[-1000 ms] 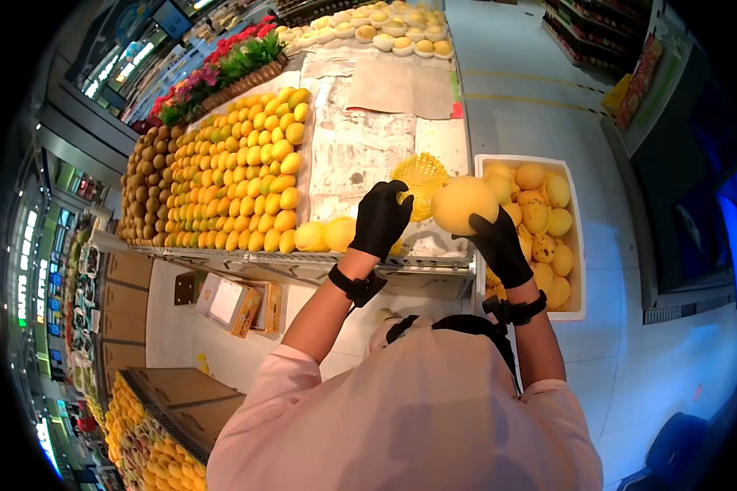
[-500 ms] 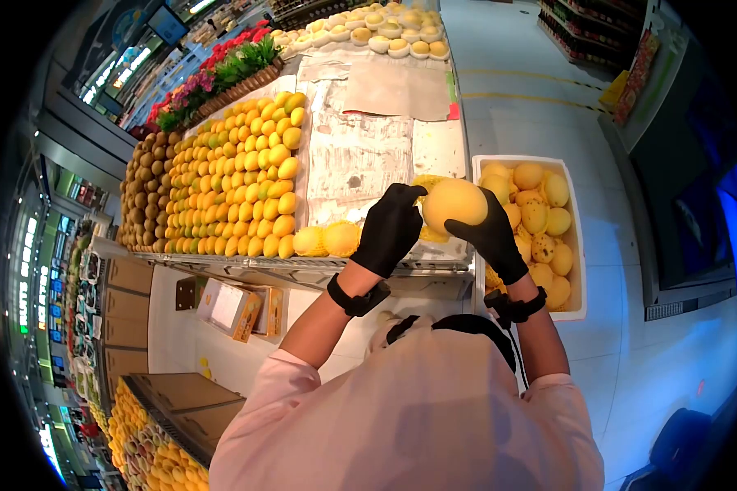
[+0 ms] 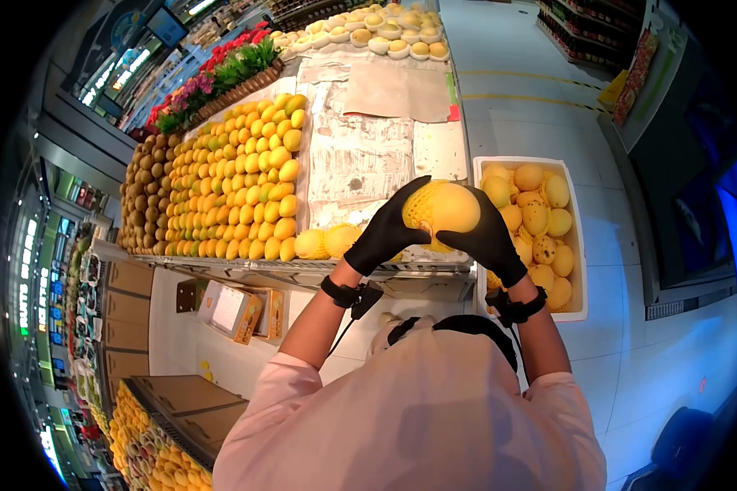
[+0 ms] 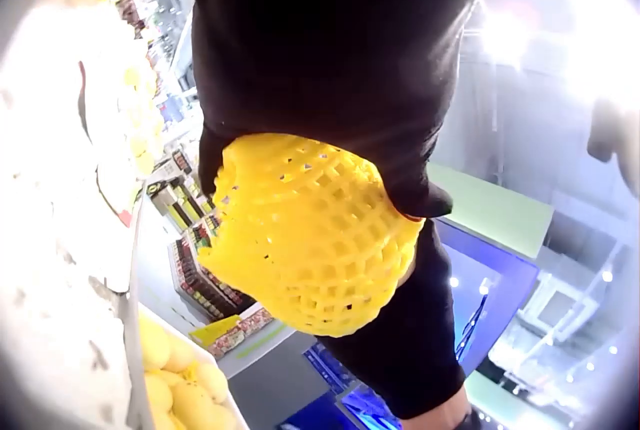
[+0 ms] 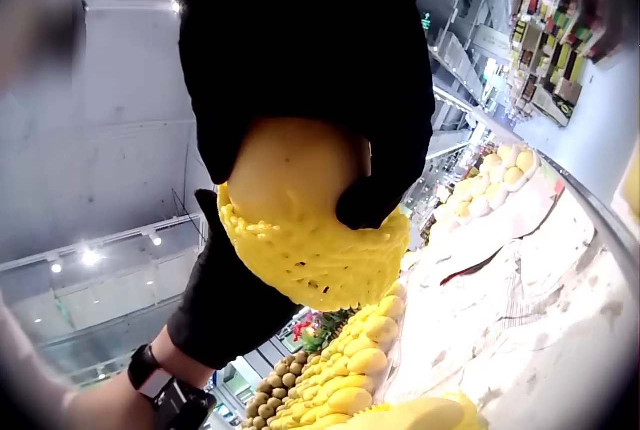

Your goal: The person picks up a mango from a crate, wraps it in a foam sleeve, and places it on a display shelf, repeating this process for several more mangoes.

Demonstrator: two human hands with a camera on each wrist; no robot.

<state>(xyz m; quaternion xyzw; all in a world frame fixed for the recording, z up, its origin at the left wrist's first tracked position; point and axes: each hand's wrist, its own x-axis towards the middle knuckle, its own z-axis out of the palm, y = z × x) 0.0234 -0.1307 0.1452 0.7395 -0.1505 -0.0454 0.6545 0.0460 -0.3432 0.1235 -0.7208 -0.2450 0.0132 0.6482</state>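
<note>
Both black-gloved hands hold one round yellow melon (image 3: 457, 208) over the front edge of the display. A yellow foam net (image 3: 418, 206) covers its left part, and the right part is bare. My left hand (image 3: 387, 229) curls round the netted side; in the left wrist view the net (image 4: 310, 235) fills the space between its thumb and fingers. My right hand (image 3: 493, 239) grips the bare side, its thumb low on the melon, and the right wrist view shows bare skin (image 5: 290, 165) above the net's edge. Two netted melons (image 3: 341, 240) lie left of my left hand.
A white foam box (image 3: 580, 245) of yellow melons stands at the right. Rows of mangoes (image 3: 246, 180) and brown fruit (image 3: 146, 188) fill the display's left part. Paper sheets (image 3: 360, 155) cover its middle, with pale wrapped fruit (image 3: 389, 34) at the far end. Cardboard boxes (image 3: 237, 311) lie below.
The melon and the net have come together, the net now around the melon's left part. My left hand has opened out from a pinch on the net to a grip round the netted side.
</note>
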